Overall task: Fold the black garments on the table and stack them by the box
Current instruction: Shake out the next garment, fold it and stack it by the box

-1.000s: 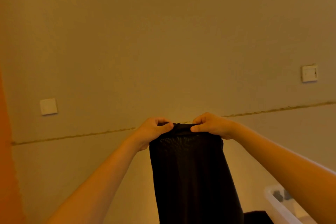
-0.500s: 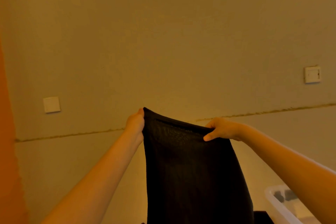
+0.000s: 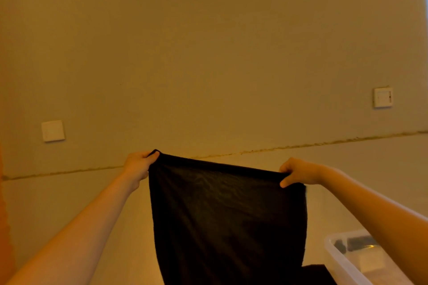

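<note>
A black garment (image 3: 227,220) hangs in the air in front of me, spread wide along its top edge. My left hand (image 3: 137,165) pinches its upper left corner. At the upper right corner my right hand (image 3: 297,172) grips the top edge, thumb in front of the cloth. The cloth's lower part runs out of the bottom of the frame. A clear plastic box (image 3: 342,259) sits at the lower right, with dark items inside. Another piece of black fabric (image 3: 317,274) lies just left of the box, mostly hidden.
A plain wall fills the view, with a white switch plate (image 3: 53,131) on the left and another (image 3: 382,97) on the right. A rough seam (image 3: 301,146) crosses the wall behind my hands. The table is out of sight.
My hands have moved apart from a close grip at the centre, stretching the garment's top edge wide. The right hand has dropped a little lower than the left.
</note>
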Motion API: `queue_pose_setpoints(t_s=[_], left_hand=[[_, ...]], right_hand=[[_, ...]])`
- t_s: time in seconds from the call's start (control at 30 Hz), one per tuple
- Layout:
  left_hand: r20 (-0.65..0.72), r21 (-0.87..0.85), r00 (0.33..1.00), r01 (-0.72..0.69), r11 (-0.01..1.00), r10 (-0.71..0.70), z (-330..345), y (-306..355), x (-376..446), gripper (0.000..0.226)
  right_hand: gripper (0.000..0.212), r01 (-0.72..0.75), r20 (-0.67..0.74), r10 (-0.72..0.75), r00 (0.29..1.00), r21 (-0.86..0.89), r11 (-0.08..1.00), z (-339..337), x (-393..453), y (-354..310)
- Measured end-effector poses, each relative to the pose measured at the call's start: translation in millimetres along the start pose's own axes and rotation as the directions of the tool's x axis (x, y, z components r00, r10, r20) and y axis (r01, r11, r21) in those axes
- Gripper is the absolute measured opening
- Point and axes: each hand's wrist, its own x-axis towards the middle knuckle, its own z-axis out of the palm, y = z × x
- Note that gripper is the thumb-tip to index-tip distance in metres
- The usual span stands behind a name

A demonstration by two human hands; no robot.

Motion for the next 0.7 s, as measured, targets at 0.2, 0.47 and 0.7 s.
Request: queue_pose_setpoints(t_s=[0.2,0.47,0.7], left_hand=[[-0.129,-0.182,0.989,-0.097,0.979,0.074,-1,17,3,0.029],[-0.122,-0.15,0.979,-0.18,0.972,0.163,-29,77,22,0.021],[-0.068,-0.003,0.962,-0.266,0.964,0.265,-56,74,20,0.016]], right_hand=[[0.025,0.034,-0.186,-0.019,0.982,0.078,0.996,-14,-9,4],[0.021,0.176,-0.363,-0.011,0.932,0.425,0.888,-74,-26,-31],[0.028,0.305,-0.464,-0.009,0.886,0.567,0.765,-75,-32,-53]])
